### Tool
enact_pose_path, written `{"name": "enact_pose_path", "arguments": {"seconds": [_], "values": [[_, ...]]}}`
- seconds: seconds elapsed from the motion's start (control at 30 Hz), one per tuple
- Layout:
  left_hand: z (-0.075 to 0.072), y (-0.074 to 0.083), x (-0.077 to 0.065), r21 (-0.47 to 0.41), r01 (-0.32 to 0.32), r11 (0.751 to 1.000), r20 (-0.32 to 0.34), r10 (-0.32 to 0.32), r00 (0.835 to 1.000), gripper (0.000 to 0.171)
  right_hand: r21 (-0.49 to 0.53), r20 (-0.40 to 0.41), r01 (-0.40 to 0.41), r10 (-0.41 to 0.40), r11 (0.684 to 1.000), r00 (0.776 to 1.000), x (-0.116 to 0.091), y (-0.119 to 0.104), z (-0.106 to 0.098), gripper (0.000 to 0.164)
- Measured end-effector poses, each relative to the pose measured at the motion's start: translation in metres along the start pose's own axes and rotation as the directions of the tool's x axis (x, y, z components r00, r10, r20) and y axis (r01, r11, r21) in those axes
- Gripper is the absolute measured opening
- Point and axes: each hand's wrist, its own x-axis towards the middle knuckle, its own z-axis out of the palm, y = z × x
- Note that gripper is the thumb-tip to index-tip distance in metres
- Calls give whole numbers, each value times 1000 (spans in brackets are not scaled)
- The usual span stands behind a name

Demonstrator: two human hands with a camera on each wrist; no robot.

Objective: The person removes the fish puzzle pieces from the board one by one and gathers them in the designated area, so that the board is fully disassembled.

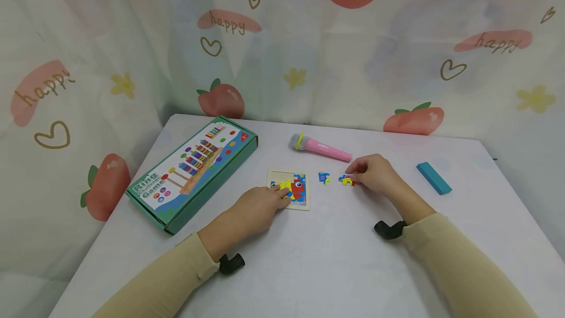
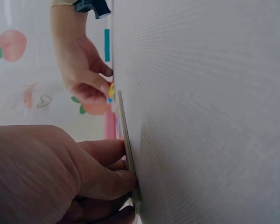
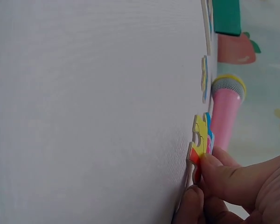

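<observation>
Jigsaw tray (image 1: 279, 173) flat on the white tabletop (image 1: 318, 259) beneath the left hand (image 1: 257, 206), whose loosely extended fingers appear to rest on it without grasping; right of the tray, the right hand (image 1: 372, 174) pinches a red-yellow-blue piece (image 1: 346, 180), with a second piece (image 1: 324, 177) lying nearer the tray. Step in hand, I judge: taking up a piece; the next move would call for carrying it to the tray and turning it to suit the bare upper part. Around the tray: pink toy microphone (image 1: 324, 148) behind-right, teal block (image 1: 434, 178) farther right, Ring Challenge Game box (image 1: 194, 171) left, fruit-and-heart-printed backdrop (image 1: 344, 63) beyond.
</observation>
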Motion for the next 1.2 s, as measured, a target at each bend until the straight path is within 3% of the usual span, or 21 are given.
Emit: {"name": "enact_pose_path", "arguments": {"seconds": [0.53, 0.8, 1.2], "values": [[0, 1, 2, 11, -2, 1000, 1, 2, 1000, 49, -102, -59, 40, -46, 994, 997, 0, -4, 7, 14], [-1, 1, 2, -5, 16, 1000, 22, -16, 1000, 49, -122, -72, 123, -132, 985, 989, -1, -32, 15, 17], [-1, 1, 3, 3, 8, 1000, 19, -8, 1000, 49, -33, 22, 251, -251, 967, 968, 4, -76, 62, 29]]}}
